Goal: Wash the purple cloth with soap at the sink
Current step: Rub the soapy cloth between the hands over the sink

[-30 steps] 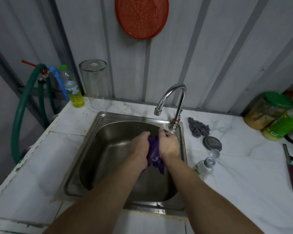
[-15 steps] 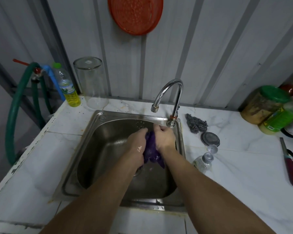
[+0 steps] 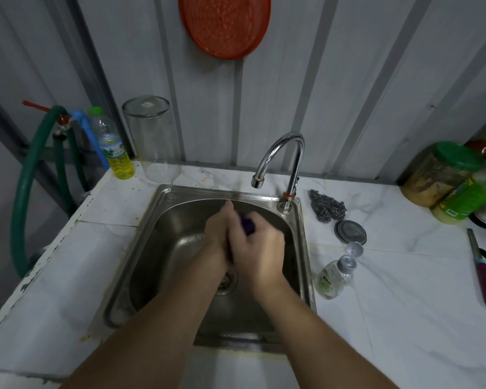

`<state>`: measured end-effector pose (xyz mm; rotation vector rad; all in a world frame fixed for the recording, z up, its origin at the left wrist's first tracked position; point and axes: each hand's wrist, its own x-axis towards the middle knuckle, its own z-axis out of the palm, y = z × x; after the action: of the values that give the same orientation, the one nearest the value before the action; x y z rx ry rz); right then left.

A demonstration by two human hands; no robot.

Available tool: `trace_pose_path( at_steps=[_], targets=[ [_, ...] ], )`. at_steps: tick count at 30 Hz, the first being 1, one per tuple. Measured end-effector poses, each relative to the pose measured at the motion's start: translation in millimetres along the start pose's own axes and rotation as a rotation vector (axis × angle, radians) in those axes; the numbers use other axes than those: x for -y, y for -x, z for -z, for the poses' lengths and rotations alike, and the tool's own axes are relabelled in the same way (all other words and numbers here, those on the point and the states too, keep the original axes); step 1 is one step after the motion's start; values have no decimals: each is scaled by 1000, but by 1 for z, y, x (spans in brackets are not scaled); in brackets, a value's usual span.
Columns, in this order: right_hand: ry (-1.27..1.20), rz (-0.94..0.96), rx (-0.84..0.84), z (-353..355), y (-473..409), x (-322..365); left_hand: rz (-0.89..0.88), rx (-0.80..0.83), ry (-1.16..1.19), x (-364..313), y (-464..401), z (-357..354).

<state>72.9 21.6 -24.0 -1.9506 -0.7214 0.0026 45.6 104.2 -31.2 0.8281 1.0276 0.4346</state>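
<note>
Over the steel sink [image 3: 149, 228], my left hand [image 3: 218, 231] and my right hand [image 3: 260, 248] press together around the purple cloth [image 3: 248, 226]. Only a small bunch of the cloth shows between the fingers; the rest is hidden inside my palms. Both hands are blurred. The chrome tap [image 3: 281, 161] curves over the sink's back edge, and no water stream shows. A small clear soap bottle [image 3: 334, 277] with a grey flip cap open lies on the counter just right of the sink.
A steel scourer [image 3: 327, 209] and a round grey lid [image 3: 351, 232] lie right of the tap. Jars with green lids [image 3: 443, 175] stand far right. A yellow-liquid bottle [image 3: 112, 148], a clear glass jar [image 3: 152, 144] and a green hose [image 3: 26, 192] are at the left.
The hanging part of the cloth has been gathered up into my hands. My right hand has slid over the left, covering most of the cloth, and both hands stay above the basin.
</note>
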Motion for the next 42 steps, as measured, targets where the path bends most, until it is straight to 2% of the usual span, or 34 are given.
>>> trace_pose_path(
  at_steps=[2,4,6,8,10,12,14,16,20,22,24,26,28,30,31,33,36,38,40,42],
  targets=[
    [-41,-281,45,0,-34,-15,-16,-36,-11,3,3,-10],
    [-144,-427,120,3,-49,-26,-44,-43,-49,2,7,-16],
    [-106,-387,139,7,-41,-21,-47,-108,-87,-2,8,-15],
    [-96,-238,123,8,-23,-8,-79,-178,-105,-4,-1,-5],
    [-116,-90,172,7,-2,8,-143,-123,-141,-6,0,4],
    [-154,-68,188,3,7,16,-155,-52,-135,-5,6,6],
    [-145,-176,129,1,-4,11,-113,-55,-84,-3,9,2],
    [-125,-363,97,3,-26,-2,-52,-54,-35,0,14,-5],
    [-254,-703,256,3,-43,-32,20,15,-102,7,18,-6],
    [-443,-883,323,5,-37,-38,84,53,-73,7,16,-2],
    [-678,-1052,433,11,-32,-41,3,68,-223,7,11,6],
    [-832,-1107,527,19,-32,-45,-250,95,-515,7,9,18],
    [-922,-1101,594,25,-36,-46,-431,239,-747,3,18,28],
    [-943,-1066,619,29,-42,-40,-462,372,-872,1,24,33],
    [-949,-1037,625,31,-45,-38,-480,375,-878,2,23,34],
    [-971,-936,620,35,-45,-34,-420,260,-751,1,18,33],
    [-809,-668,514,30,-41,-42,-102,175,-252,-5,8,25],
    [-674,-556,381,24,-34,-44,-82,111,-109,-9,4,23],
    [-667,-493,261,20,-23,-37,-99,47,-45,-11,-1,21],
    [-698,-424,219,18,-8,-23,-67,-2,12,-14,-4,18]
  ],
)
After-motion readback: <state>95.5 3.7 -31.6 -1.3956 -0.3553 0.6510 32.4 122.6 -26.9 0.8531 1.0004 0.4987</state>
